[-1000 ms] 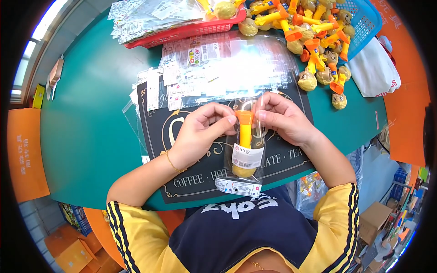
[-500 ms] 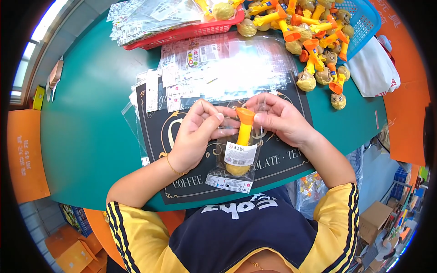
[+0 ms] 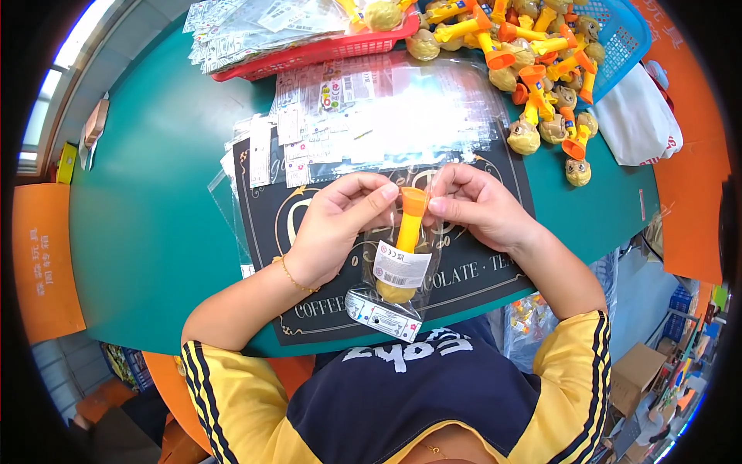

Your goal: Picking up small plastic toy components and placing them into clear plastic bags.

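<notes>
A clear plastic bag [image 3: 386, 314] hangs between my hands over the dark printed mat. Inside lies a toy with an orange flared end, a yellow stem [image 3: 407, 233] and a golden rounded head at the lower end. A white sticker [image 3: 401, 264] with a barcode covers part of it. My left hand [image 3: 334, 224] pinches the bag's upper left edge beside the orange end. On the other side, my right hand [image 3: 483, 213] grips the upper right edge between thumb and fingers. The bag's printed strip hangs toward me, near the table's front edge.
Flat clear bags [image 3: 402, 116] lie stacked beyond my hands on the black mat [image 3: 309, 325]. Behind them stands a red basket [image 3: 309, 52] of packaging. More toys [image 3: 533, 93] spill from a blue basket [image 3: 630, 31] at the far right, near a white cloth bag [image 3: 638, 116].
My left fingers have drawn together into a pinch at the bag's edge. The bag's lower end has swung slightly left and its printed strip tilts more. Someone in dark clothing appears at lower left.
</notes>
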### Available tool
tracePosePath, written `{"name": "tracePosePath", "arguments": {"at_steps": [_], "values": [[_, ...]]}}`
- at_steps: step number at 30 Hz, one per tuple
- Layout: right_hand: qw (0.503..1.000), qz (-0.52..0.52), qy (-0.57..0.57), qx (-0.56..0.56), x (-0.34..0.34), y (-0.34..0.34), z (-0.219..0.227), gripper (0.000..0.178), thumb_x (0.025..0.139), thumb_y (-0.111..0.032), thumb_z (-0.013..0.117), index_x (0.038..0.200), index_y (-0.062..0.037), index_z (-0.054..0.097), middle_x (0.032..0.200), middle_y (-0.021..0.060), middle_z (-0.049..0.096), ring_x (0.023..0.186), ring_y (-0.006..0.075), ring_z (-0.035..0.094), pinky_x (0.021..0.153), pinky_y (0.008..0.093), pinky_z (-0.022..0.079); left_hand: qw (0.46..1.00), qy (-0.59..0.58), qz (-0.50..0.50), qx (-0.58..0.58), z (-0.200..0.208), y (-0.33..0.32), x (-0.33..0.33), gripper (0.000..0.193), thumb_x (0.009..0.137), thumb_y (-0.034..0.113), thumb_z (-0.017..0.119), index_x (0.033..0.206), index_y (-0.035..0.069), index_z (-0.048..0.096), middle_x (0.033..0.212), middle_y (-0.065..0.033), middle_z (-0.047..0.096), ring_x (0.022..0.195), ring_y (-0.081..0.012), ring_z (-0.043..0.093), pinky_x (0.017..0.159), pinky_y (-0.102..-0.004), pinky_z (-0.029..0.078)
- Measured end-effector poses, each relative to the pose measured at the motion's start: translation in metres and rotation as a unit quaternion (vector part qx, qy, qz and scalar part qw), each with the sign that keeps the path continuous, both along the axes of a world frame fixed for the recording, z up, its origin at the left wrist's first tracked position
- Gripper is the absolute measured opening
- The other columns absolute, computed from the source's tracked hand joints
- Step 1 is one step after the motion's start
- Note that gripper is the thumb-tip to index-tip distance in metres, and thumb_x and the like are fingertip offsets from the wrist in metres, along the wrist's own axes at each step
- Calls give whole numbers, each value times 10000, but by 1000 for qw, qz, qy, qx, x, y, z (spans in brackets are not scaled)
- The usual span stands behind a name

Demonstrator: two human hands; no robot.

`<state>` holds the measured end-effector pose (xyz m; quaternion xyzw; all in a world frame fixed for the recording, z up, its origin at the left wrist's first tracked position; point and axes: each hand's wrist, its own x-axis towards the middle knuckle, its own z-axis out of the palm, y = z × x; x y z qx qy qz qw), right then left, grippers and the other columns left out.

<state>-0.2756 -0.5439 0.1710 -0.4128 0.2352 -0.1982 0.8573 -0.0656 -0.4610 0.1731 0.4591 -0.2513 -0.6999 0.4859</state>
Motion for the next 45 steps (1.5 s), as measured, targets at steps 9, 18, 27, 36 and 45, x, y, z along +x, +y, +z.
{"name": "tracePosePath", "arguments": {"at_steps": [9,18,27,36,45], "values": [[999,-33,-22,-34,4,0,-5,80,878,-90,625,893,-50,557,1100,105,578,1053,173,557,941,312,438,995,-11,40,-91,1,3,-7,113,931,98,549,1009,20,527,1049,-68,582,940,-126,594,843,-263,505],[997,22,-52,-49,0,-2,-1,104,864,-104,628,827,-79,533,1251,218,524,1169,263,511,1005,410,388,991,-36,-10,-129,10,9,-7,90,927,41,534,1001,-5,511,1053,-102,585,965,-146,593,861,-293,514],[996,21,-61,-68,1,-1,-6,105,863,-76,634,829,-68,535,1195,165,562,1097,203,538,950,342,415,992,11,2,-126,6,7,-6,66,917,35,521,973,7,500,1020,-101,570,959,-157,590,865,-310,518],[998,20,-17,-58,0,1,-4,116,844,-63,642,832,-74,527,1144,148,568,1082,216,541,955,359,410,1000,-9,-8,-27,11,4,-5,190,893,118,619,1037,5,568,968,-64,617,842,-109,616,757,-259,541],[996,-26,-23,-79,5,3,-1,90,874,-94,618,846,-61,539,1055,102,565,1032,166,531,899,301,411,996,-55,18,-62,10,5,-4,171,887,128,631,1004,5,609,899,-54,643,781,-97,620,725,-239,533]]}}
